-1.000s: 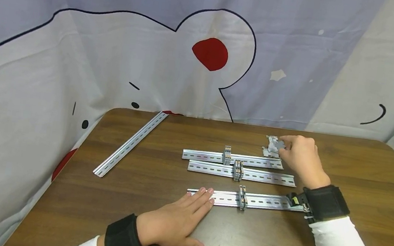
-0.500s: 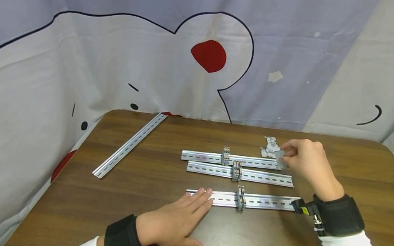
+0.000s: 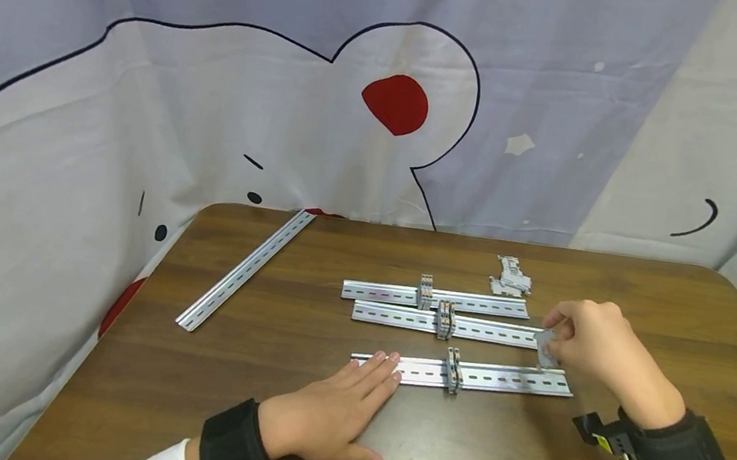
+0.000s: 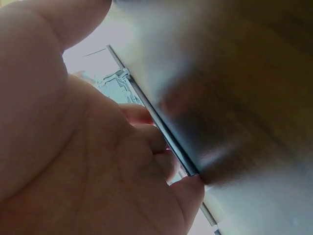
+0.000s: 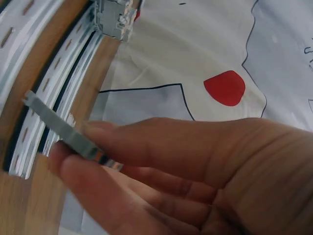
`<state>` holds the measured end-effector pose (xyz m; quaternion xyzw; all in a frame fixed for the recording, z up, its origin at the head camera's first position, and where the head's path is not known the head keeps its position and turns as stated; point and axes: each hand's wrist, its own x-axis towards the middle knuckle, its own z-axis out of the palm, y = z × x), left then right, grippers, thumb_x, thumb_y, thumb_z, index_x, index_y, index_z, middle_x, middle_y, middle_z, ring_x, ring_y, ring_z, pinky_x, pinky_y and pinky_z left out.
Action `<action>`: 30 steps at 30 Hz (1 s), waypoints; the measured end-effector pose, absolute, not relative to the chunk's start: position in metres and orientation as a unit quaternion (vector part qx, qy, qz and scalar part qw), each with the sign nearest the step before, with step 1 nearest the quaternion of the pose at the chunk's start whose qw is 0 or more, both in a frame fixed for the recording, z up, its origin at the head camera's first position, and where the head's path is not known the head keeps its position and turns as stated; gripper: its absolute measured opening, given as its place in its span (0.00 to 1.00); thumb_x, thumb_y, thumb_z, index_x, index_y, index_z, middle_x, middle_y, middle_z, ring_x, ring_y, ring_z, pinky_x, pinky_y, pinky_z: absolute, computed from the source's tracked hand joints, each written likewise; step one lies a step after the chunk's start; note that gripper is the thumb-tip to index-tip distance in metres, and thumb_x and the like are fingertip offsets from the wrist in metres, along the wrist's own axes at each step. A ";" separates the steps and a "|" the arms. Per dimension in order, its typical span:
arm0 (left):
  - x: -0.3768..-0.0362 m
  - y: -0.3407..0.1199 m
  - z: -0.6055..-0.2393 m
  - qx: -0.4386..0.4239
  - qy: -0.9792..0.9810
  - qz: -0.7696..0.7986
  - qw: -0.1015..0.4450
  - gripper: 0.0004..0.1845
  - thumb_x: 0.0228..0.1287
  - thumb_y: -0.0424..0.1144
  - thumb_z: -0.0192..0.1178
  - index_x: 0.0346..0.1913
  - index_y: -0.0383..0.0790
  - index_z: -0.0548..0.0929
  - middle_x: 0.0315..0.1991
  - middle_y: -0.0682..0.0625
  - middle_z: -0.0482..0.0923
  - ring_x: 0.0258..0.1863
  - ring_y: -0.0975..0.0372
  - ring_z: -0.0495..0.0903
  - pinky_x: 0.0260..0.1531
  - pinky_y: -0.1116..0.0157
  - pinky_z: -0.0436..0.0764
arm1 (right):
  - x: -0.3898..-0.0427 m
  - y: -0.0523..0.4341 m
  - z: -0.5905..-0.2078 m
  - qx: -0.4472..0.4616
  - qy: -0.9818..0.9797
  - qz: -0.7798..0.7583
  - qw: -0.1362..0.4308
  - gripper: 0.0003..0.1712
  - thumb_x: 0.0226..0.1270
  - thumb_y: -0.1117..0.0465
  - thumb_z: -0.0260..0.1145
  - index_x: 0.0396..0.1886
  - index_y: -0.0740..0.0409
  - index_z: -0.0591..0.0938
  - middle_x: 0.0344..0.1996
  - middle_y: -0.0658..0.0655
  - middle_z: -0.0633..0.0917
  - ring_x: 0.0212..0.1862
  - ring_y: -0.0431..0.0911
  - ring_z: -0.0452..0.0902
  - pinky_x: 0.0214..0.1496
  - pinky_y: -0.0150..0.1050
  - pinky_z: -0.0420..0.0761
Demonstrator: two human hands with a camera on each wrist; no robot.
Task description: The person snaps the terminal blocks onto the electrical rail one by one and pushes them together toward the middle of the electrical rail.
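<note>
My left hand (image 3: 330,415) lies flat with straight fingers over the left end of the nearest slotted DIN rail (image 3: 516,381). A small group of terminal blocks (image 3: 454,371) stands clipped near that rail's middle. My right hand (image 3: 598,346) pinches a thin grey terminal block (image 3: 544,350) between thumb and fingers, above the right ends of the rails. In the right wrist view the held terminal block (image 5: 66,131) appears edge-on, its lower end covered by the fingertips. The left wrist view shows the palm, with the fingers at the rail's edge.
Two more DIN rails lie behind, the middle one (image 3: 502,332) and the far one (image 3: 374,291), each bearing terminal blocks. Loose terminal blocks (image 3: 511,278) are piled at the back right. A bare rail (image 3: 244,270) lies slanted at the left. A printed curtain (image 3: 252,106) hangs behind the table.
My right hand has taken a terminal block from the pile at the back and carried it toward me and rightward, past the far rails. The left hand has stayed in place.
</note>
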<state>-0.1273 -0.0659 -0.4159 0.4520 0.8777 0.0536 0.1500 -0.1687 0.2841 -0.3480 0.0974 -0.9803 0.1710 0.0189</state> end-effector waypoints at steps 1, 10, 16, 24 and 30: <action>-0.127 -0.066 -0.415 0.451 0.878 0.053 0.150 0.53 0.63 0.70 0.50 0.77 0.36 0.47 0.79 0.40 0.33 0.77 0.50 0.37 0.72 0.50 0.52 | -0.167 0.285 -0.349 0.099 -0.981 0.165 0.013 0.10 0.45 0.68 0.71 0.32 0.63 0.86 0.18 0.44 0.81 0.23 0.39 0.74 0.27 0.38 0.73; -0.127 -0.066 -0.414 0.447 0.881 0.049 0.147 0.53 0.63 0.70 0.49 0.78 0.37 0.47 0.79 0.41 0.34 0.77 0.51 0.38 0.72 0.50 0.53 | -0.163 0.295 -0.355 0.096 -0.985 0.126 -0.063 0.08 0.42 0.68 0.73 0.27 0.59 0.84 0.22 0.49 0.82 0.24 0.43 0.74 0.25 0.39 0.72; -0.126 -0.066 -0.414 0.448 0.880 0.051 0.148 0.53 0.63 0.70 0.49 0.78 0.37 0.47 0.79 0.41 0.34 0.77 0.51 0.38 0.72 0.51 0.53 | -0.162 0.299 -0.359 0.089 -0.984 0.123 -0.091 0.09 0.40 0.71 0.70 0.22 0.58 0.79 0.21 0.52 0.79 0.22 0.44 0.72 0.23 0.37 0.72; -0.127 -0.066 -0.414 0.447 0.881 0.052 0.149 0.53 0.62 0.70 0.51 0.78 0.37 0.48 0.79 0.41 0.34 0.77 0.51 0.38 0.72 0.51 0.53 | -0.164 0.295 -0.366 0.113 -0.987 0.106 -0.044 0.19 0.34 0.75 0.61 0.11 0.49 0.64 0.15 0.44 0.60 0.22 0.41 0.58 0.23 0.35 0.55; -0.127 -0.066 -0.416 0.448 0.880 0.051 0.148 0.53 0.62 0.71 0.50 0.78 0.37 0.47 0.79 0.41 0.34 0.77 0.51 0.38 0.72 0.51 0.54 | -0.164 0.294 -0.367 0.114 -0.987 0.101 -0.042 0.19 0.36 0.77 0.60 0.12 0.49 0.66 0.15 0.45 0.62 0.22 0.42 0.59 0.23 0.35 0.56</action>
